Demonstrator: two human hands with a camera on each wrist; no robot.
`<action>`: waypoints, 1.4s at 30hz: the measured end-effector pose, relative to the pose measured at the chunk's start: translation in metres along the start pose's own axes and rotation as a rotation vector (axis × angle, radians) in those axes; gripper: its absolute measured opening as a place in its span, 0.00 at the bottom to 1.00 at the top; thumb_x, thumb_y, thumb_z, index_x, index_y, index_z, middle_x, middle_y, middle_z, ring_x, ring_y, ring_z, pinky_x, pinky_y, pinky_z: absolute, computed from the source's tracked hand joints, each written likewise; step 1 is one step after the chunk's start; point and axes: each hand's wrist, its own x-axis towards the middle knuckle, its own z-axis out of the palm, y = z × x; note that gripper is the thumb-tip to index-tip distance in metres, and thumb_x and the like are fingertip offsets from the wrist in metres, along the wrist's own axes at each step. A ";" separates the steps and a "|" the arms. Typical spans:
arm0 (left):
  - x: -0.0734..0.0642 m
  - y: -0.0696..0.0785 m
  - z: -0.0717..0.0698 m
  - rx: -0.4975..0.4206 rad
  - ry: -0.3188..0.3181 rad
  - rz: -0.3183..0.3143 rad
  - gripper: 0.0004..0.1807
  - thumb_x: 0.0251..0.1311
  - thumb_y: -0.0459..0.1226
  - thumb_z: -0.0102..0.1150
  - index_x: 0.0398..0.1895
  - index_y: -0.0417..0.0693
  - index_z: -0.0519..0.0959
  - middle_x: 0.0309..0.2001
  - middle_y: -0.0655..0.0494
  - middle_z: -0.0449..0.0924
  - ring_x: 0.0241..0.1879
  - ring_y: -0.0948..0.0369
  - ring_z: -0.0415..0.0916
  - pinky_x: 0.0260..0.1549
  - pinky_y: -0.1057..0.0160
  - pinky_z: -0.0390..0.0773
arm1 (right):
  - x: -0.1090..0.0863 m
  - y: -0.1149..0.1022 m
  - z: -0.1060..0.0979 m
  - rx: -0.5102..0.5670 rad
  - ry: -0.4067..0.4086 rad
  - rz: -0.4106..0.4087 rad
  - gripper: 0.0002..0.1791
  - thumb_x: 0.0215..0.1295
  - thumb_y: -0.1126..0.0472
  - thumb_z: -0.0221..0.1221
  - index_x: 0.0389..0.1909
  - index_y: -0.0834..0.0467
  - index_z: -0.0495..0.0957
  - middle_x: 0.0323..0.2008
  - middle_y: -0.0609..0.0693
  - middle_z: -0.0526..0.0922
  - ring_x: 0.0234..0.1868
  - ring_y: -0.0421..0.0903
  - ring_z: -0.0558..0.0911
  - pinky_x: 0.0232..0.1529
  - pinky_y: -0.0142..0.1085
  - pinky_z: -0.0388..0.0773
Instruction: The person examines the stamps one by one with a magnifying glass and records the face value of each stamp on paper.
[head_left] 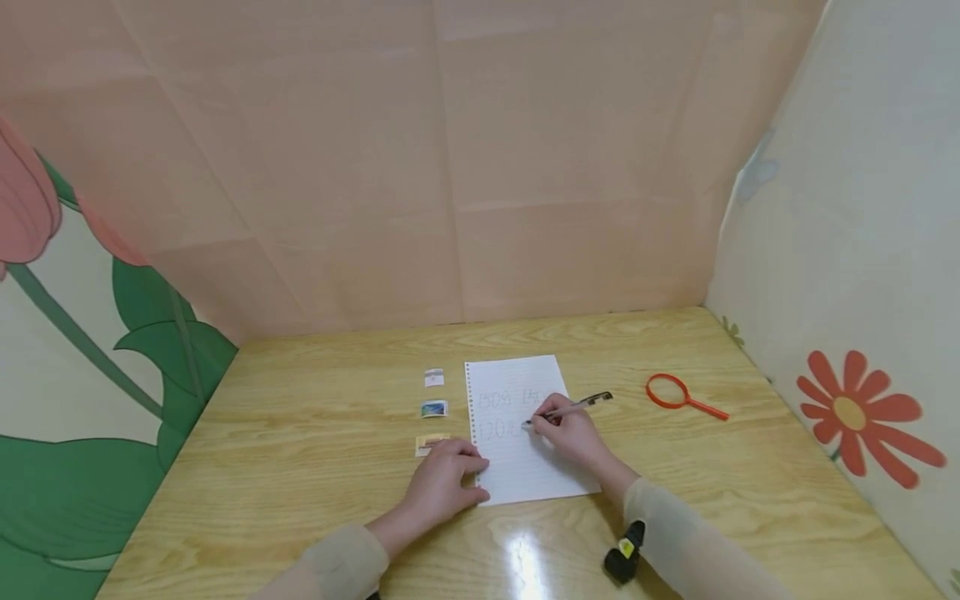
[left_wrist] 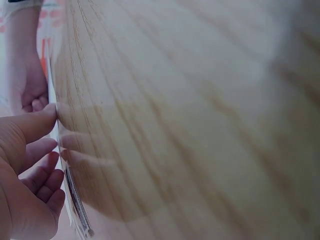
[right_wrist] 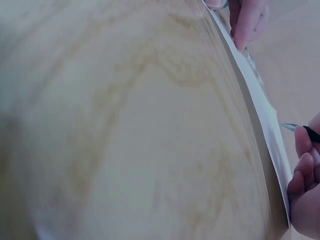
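A lined sheet of paper (head_left: 525, 475) with punched holes down its left edge lies on the wooden table. Handwriting in two lines runs across its upper part. My right hand (head_left: 572, 433) grips a pen (head_left: 592, 400) with a black cap end, its tip at the second line; the pen tip (right_wrist: 289, 126) also shows in the right wrist view. My left hand (head_left: 446, 479) rests at the sheet's lower left edge, thumb and fingertips on the paper. Just beyond its fingers is a yellowish stamp-like card (head_left: 424, 443), partly covered by the hand.
Above that card in a column lie a blue-green picture card (head_left: 434, 408) and a small pale card (head_left: 434, 377). A red magnifying glass (head_left: 686, 403) lies right of the paper. A pink-covered wall (head_left: 450, 167) rises behind the table, with flower-patterned panels at both sides.
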 end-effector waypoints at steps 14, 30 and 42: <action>-0.002 0.001 0.000 0.011 0.001 -0.002 0.23 0.50 0.46 0.76 0.49 0.49 0.87 0.49 0.58 0.79 0.51 0.58 0.73 0.55 0.58 0.73 | 0.000 0.002 -0.013 0.059 0.024 -0.023 0.04 0.62 0.70 0.63 0.36 0.64 0.78 0.27 0.49 0.77 0.24 0.42 0.71 0.24 0.29 0.67; -0.002 0.001 0.000 -0.001 0.005 -0.012 0.23 0.50 0.46 0.76 0.50 0.49 0.86 0.49 0.59 0.78 0.50 0.59 0.72 0.54 0.58 0.73 | -0.003 0.012 -0.040 0.077 0.028 -0.105 0.08 0.63 0.68 0.65 0.41 0.63 0.79 0.36 0.54 0.83 0.31 0.42 0.78 0.27 0.30 0.73; 0.000 0.000 0.001 0.011 0.009 -0.001 0.24 0.49 0.46 0.76 0.50 0.49 0.86 0.49 0.59 0.78 0.51 0.59 0.73 0.55 0.58 0.73 | -0.008 0.025 -0.060 0.180 0.008 -0.189 0.10 0.65 0.74 0.60 0.45 0.72 0.74 0.37 0.68 0.82 0.34 0.43 0.83 0.33 0.31 0.80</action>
